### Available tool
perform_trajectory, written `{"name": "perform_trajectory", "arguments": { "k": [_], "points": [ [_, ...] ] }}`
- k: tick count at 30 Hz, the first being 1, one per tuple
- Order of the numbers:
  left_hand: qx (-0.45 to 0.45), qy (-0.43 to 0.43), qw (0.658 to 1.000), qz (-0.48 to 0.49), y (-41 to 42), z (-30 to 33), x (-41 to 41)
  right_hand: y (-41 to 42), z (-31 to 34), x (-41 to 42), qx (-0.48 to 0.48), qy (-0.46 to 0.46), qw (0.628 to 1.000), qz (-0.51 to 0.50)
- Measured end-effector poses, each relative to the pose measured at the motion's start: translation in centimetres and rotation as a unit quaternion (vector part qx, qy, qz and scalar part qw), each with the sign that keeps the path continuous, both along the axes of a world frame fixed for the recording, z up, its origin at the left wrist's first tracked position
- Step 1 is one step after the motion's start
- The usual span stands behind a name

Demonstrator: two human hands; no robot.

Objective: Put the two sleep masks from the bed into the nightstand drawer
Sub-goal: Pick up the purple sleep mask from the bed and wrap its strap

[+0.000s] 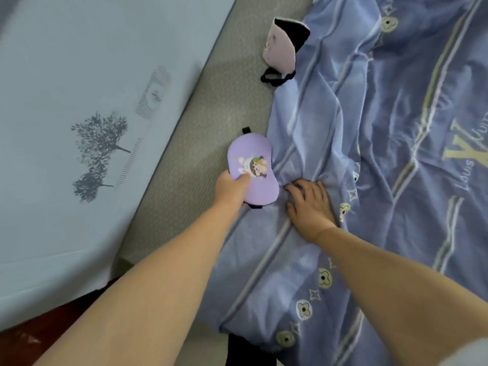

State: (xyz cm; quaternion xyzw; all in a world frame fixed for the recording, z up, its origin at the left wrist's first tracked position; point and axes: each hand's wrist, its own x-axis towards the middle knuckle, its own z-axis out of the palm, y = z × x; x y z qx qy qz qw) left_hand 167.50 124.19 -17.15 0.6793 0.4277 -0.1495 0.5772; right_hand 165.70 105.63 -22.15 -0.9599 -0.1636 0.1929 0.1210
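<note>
A purple sleep mask [254, 165] with a cartoon print is gripped at its near edge by my left hand [231, 190], at the edge of the bed. Its black strap shows above and below it. A second, pale pink sleep mask [281, 48] with a black inner side and a black strap lies folded farther up the bed, next to the blanket's edge. My right hand [310, 204] rests flat on the blue blanket [383, 154], fingers spread, just right of the purple mask. The nightstand drawer is not in view.
A grey mattress strip [219, 122] runs between the blanket and a pale blue wall panel [92, 101] printed with trees on the left. A dark reddish floor or furniture edge [39, 334] shows at the bottom left.
</note>
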Motion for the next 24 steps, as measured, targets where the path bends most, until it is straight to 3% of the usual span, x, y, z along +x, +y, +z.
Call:
{"name": "perform_trajectory", "arguments": {
  "k": [5,11,15,17,21,24],
  "points": [
    [-0.019,-0.041,0.999,0.005,-0.2,6.3,-6.7,0.1,7.0,1.8,0.007,0.163,0.987,0.007],
    [0.022,-0.113,0.993,0.01,-4.7,18.9,-16.5,-0.9,21.2,-4.7,0.153,0.083,0.979,0.106],
    [0.062,-0.142,0.988,-0.003,-7.7,25.2,-23.9,-2.5,28.9,-11.1,0.261,0.075,0.941,0.204],
    [0.028,-0.167,0.985,0.032,-8.4,27.6,-27.6,-3.1,32.0,-14.2,0.304,0.115,0.918,0.229],
    [-0.037,-0.233,0.967,0.1,-8.6,31.3,-33.9,-2.9,36.5,-19.0,0.301,0.14,0.898,0.289],
    [0.077,-0.258,0.952,0.145,-8.5,33.3,-37.8,-1.7,39.1,-21.9,0.303,0.128,0.885,0.328]
  ]
}}
